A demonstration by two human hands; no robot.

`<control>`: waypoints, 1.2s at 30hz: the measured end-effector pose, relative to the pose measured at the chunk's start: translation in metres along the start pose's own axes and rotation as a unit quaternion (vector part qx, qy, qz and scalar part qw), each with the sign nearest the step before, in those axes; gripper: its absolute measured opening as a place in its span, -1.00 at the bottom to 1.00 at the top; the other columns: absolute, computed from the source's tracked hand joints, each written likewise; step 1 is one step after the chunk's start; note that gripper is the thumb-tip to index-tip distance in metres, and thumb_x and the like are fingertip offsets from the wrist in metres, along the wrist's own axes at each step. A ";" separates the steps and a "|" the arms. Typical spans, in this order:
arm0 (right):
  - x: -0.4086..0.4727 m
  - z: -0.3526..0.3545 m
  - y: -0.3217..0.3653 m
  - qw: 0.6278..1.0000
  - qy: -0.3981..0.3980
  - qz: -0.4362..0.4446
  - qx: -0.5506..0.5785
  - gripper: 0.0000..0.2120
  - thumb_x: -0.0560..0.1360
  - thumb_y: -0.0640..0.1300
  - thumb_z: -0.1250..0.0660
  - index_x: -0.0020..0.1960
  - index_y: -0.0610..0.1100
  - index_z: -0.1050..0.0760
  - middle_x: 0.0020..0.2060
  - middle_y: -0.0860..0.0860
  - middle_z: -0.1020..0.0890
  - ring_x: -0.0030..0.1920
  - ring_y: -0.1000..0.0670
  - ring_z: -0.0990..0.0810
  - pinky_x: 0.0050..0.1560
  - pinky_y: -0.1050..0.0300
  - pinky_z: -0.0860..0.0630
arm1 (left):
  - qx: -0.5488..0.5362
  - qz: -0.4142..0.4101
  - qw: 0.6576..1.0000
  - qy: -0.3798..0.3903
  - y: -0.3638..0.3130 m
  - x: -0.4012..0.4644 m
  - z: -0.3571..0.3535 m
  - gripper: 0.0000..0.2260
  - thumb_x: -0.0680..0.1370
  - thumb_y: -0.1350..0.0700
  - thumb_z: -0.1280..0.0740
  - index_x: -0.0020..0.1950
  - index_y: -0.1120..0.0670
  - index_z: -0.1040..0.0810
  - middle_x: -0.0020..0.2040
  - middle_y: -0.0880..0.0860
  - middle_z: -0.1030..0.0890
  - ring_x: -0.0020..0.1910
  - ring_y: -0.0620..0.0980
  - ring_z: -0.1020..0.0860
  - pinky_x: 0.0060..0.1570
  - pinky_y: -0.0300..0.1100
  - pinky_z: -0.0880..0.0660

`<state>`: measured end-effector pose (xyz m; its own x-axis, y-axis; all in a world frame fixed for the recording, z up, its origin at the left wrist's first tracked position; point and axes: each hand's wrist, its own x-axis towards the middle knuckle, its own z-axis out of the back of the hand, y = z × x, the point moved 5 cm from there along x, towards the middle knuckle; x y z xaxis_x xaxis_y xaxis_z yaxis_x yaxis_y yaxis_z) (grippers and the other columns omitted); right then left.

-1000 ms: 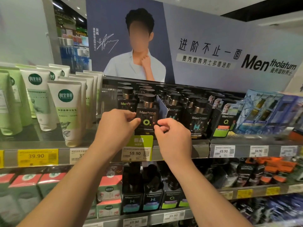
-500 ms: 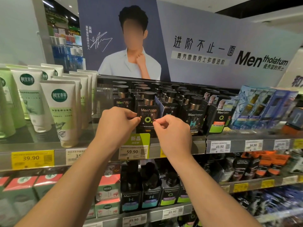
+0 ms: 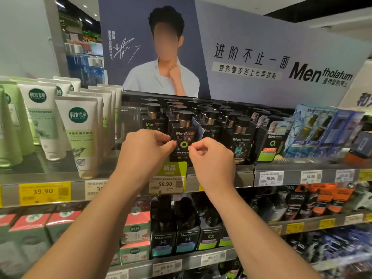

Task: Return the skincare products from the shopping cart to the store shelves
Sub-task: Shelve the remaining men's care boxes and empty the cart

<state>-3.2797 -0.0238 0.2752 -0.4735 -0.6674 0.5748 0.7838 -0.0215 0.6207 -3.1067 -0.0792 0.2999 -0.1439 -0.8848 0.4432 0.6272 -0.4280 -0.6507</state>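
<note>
Both hands are up at the top shelf (image 3: 128, 179), which holds rows of black pump bottles beside white-and-green tubes (image 3: 80, 133). The front bottle (image 3: 183, 135) stands upright at the shelf's front edge, long axis vertical, its label with the green O facing outward. The left hand (image 3: 144, 152) pinches its left edge and the right hand (image 3: 211, 158) pinches its right edge, fingers curled (only this one bottle is held). A price tag (image 3: 166, 184) below reads 59.90
</note>
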 end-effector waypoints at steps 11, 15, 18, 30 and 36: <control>-0.030 0.022 0.004 0.981 -0.019 0.032 0.188 -0.87 0.60 -0.10 -0.38 -0.09 0.05 -0.66 -0.22 0.18 -0.68 -0.11 0.16 -0.65 -0.12 0.32 -0.54 | -0.108 -0.028 0.993 0.025 -0.006 -0.039 0.024 -0.52 0.44 -0.29 -0.44 0.34 -0.24 -0.58 0.08 -0.26 -0.67 0.10 -0.32 -0.58 0.21 -0.15 -0.53; -0.050 0.028 -0.008 0.972 -0.013 0.015 0.236 -0.82 0.60 -0.10 -0.36 -0.09 0.16 -0.63 -0.19 0.15 -0.71 -0.08 0.08 -0.69 -0.04 0.17 -0.62 | -0.147 -0.036 0.988 0.034 -0.002 -0.056 0.020 -0.45 0.38 -0.33 -0.42 0.36 -0.27 -0.55 0.12 -0.31 -0.64 0.05 -0.27 -0.61 0.15 -0.15 -0.55; -0.064 0.032 -0.022 0.967 -0.020 -0.007 0.253 -0.87 0.55 0.06 -0.33 -0.11 0.19 -0.65 -0.19 0.09 -0.72 -0.09 0.02 -0.70 -0.04 -0.01 -0.65 | -0.172 -0.051 0.983 0.025 0.002 -0.062 0.018 -0.41 0.38 -0.33 -0.42 0.40 -0.25 -0.52 0.23 -0.30 -0.61 0.20 -0.30 -0.55 0.30 -0.17 -0.46; -0.102 0.073 -0.075 0.958 -0.048 -0.121 0.256 -0.86 0.66 -0.09 -0.32 0.02 -0.02 -0.66 -0.12 0.04 -0.75 -0.05 0.01 -0.73 -0.11 0.12 -0.63 | -0.355 -0.137 0.921 0.084 -0.036 -0.082 -0.012 -0.52 0.40 -0.22 -0.47 0.31 -0.18 -0.59 0.20 -0.23 -0.66 0.26 -0.23 -0.58 0.36 -0.07 -0.47; -0.144 0.127 -0.113 0.942 -0.135 -0.181 0.247 -0.74 0.51 0.11 -0.34 0.01 -0.03 -0.68 -0.10 -0.07 -0.75 -0.01 -0.09 -0.74 -0.06 0.00 -0.68 | -0.448 -0.157 0.850 0.226 -0.072 -0.114 -0.074 -0.56 0.38 -0.22 -0.48 0.24 -0.21 -0.59 0.21 -0.20 -0.66 0.28 -0.17 -0.59 0.36 -0.06 -0.47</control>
<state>-3.3512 0.1698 0.1898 -0.8108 -0.4681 0.3514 0.3005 0.1823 0.9362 -3.1923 0.0386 0.2508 -0.6033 -0.5948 0.5313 -0.3029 -0.4453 -0.8426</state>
